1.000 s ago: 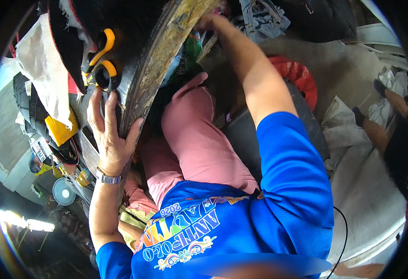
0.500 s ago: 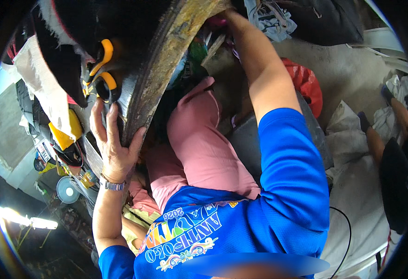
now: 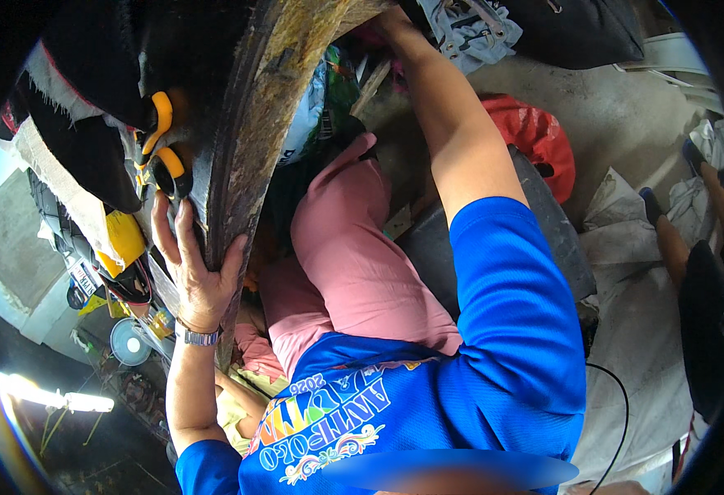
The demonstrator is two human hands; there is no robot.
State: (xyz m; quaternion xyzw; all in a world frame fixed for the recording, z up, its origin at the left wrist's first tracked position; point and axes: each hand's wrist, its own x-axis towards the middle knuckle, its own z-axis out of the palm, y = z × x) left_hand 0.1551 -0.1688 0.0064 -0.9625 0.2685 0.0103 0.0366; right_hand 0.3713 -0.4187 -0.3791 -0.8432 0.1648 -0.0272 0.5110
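My left hand lies on the worn edge of a dark tabletop, fingers stretched out and thumb over the side. Just beyond its fingertips are scissors with orange and black handles, their blades not plainly visible. My right arm stretches forward past the table's far end, and my right hand is mostly hidden there, so its fingers and anything in them cannot be made out. Black fabric pieces and a frayed pale cloth lie on the table to the left.
A red bag stands on the floor to the right, beside a dark grey seat. Grey-blue fabric with straps lies at the top. Another person's legs show at far right. A fan stands lower left.
The tabletop edge and scissors have shifted left in the picture, and my right arm reaches slightly farther left. My left hand stays at the edge by the scissors.
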